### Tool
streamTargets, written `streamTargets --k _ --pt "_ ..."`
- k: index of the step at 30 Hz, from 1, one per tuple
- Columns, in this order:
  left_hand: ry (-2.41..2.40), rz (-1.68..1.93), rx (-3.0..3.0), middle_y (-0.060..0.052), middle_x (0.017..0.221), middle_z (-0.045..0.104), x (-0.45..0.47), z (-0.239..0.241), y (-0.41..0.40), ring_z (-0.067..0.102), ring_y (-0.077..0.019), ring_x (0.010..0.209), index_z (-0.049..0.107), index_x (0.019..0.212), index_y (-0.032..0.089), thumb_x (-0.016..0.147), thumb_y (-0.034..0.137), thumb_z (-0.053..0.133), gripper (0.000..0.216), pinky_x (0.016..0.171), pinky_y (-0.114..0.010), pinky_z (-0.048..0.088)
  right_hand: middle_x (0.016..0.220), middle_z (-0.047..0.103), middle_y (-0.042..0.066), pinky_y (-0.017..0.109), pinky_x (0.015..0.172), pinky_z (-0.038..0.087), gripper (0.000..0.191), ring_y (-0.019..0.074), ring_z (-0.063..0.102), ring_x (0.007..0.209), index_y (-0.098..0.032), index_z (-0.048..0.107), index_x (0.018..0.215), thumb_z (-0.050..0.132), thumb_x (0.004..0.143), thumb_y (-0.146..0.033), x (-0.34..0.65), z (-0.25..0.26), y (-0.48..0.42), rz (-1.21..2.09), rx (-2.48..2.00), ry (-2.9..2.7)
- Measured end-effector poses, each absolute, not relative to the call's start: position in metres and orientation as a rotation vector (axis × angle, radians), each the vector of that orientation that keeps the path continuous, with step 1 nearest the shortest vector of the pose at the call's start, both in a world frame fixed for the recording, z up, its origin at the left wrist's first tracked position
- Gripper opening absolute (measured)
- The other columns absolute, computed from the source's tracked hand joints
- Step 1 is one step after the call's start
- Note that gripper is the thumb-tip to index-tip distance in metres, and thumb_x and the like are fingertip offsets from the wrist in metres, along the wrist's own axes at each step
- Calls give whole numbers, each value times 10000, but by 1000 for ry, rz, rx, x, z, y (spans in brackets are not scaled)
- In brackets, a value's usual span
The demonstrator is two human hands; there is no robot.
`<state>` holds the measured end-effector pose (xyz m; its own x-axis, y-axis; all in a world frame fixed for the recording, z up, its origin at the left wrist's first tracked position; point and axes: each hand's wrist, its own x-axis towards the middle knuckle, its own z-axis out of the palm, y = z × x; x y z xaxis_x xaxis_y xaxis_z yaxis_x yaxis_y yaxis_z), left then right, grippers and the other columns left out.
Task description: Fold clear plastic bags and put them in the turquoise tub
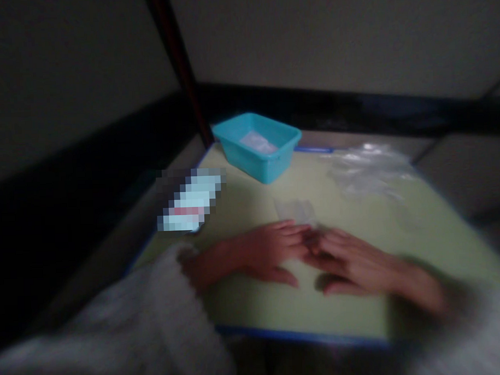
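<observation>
Two hands meet near the middle of a pale green mat (254, 302) edged in blue, which lies on a grey surface (116, 252). The left hand (269, 255) comes in from the left and the right hand (351, 260) from the right, both palm down and low over the mat. Their fingers are stretched out and their thumbs are held apart from them. The fingertips touch or overlap at a darker spot. Motion blur hides whether anything is pinched there, so it cannot be told if either hand has hold of something. Both wrists come out of fuzzy, light-coloured sleeves (156, 316).

A small clear sheet (295, 210) lies flat on the mat just beyond the meeting fingertips, on the far side from the person. Its near edge is close to the fingers, but blur leaves it unclear whether they touch it.

Farther back, at the mat's far left corner, stands a teal tub (269, 165) with something white inside. A heap of clear plastic bags (368, 167) lies at the far right, well apart from the hands. Left of the sheet, by the mat's left edge, lies a pale blue and white packet (189, 203) with a pink band. Its face is pixelated, and no writing can be read on it or anywhere else.
</observation>
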<state>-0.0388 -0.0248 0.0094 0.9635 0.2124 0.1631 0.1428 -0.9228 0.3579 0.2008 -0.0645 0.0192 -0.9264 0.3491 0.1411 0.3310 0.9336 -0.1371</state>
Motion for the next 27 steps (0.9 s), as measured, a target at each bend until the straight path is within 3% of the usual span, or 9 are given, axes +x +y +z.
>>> streamTargets --k 20,27 --pt "264 319 2802 -136 1378 477 -39 4 -24 328 -263 1352 431 1351 155 822 515 570 655 1150 -409 165 1055 535 108 435 881 371 554 252 443 1017 -181 501 1322 518 869 -499 203 14 -55 242 -485 -2932" --pt "253 286 2792 -125 1408 444 -38 8 -24 303 -252 1365 395 1370 138 839 516 540 668 1151 -389 152 998 534 73 414 896 369 440 229 465 989 -227 544 1276 496 899 -448 200 12 -55 159 -382 -2936"
